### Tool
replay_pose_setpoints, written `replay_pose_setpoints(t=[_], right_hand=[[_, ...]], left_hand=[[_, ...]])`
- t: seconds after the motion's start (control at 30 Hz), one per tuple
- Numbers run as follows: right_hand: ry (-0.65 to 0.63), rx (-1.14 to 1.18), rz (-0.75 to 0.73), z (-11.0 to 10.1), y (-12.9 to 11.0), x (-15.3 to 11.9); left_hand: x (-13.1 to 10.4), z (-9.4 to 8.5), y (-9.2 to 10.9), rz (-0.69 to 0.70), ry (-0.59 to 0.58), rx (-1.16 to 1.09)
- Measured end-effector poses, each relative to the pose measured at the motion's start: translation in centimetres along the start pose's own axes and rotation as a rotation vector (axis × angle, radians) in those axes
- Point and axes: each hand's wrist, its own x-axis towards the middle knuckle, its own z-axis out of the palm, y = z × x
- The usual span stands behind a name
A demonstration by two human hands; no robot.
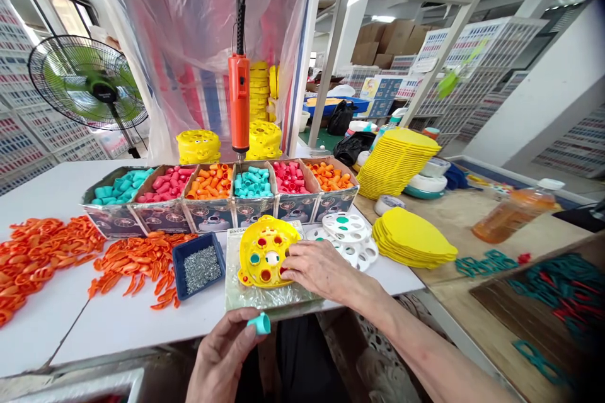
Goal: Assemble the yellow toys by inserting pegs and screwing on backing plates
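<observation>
Near the front table edge, my left hand (227, 352) pinches a small turquoise cup (261, 323) between thumb and fingers. My right hand (314, 266) rests over the right side of a round yellow plastic shell (255, 240), its fingertips bent down at the holes; what they hold, if anything, is hidden. Orange and turquoise pieces show in some of the shell's holes. The shell lies on a flat plastic-covered pad (236, 299). White perforated plates (347, 227) lie right beside it.
Behind the shell, a divided box (208, 215) holds turquoise, pink and orange cups. An orange electric screwdriver (239, 101) hangs above. A blue tray of screws (201, 269) and orange pieces (132, 261) lie left; stacked yellow plates (411, 239) and a bottle (515, 211) stand right.
</observation>
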Motion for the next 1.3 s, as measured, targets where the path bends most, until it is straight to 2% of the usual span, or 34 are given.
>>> replay_pose_setpoints(t=[0.07,0.13,0.23,0.33,0.47,0.6,0.73,0.83,0.9,1.0,1.1,1.2,1.3], right_hand=[[0.031,-0.026,0.037,0.0,-0.4,-0.2],[0.135,0.007,0.12,0.0,-1.3,-0.5],[0.288,0.286,0.203,-0.2,-3.4,-1.2],[0.269,0.61,0.203,-0.3,-5.8,-1.9],[0.249,0.702,0.213,0.1,-7.7,-2.5],[0.345,0.76,0.25,1.3,-8.2,-2.9],[0.439,0.713,0.301,2.2,-8.7,-3.5],[0.367,0.779,0.353,1.9,-9.3,-4.0],[0.306,0.861,0.39,1.2,-9.4,-4.2],[0.299,0.91,0.407,-0.2,-8.5,-4.2],[0.423,0.725,0.37,-1.1,-5.8,-3.9],[0.516,0.424,0.311,-1.1,-2.6,-3.1],[0.447,0.249,0.252,-0.4,-0.4,-2.0]], left_hand=[[0.1,0.3,0.2,-0.031,0.013,-0.121],[0.3,0.6,0.3,-0.077,0.037,-0.242],[0.4,1.1,0.4,-0.123,0.068,-0.367],[0.4,1.3,0.4,-0.127,0.046,-0.423],[0.3,1.3,0.4,-0.144,-0.009,-0.401],[0.0,1.3,0.0,-0.057,-0.022,-0.291],[-0.5,1.7,-0.7,0.035,-0.016,-0.199],[-0.9,2.2,-0.9,0.131,0.059,-0.163],[-1.1,2.5,-0.8,0.19,0.06,-0.11],[-1.2,2.7,-0.9,0.26,0.066,-0.033],[-1.1,2.6,-1.2,0.32,0.088,0.014],[-0.8,1.7,-1.7,0.335,-0.019,0.106],[-0.4,0.7,-2.0,0.321,-0.107,0.201]])
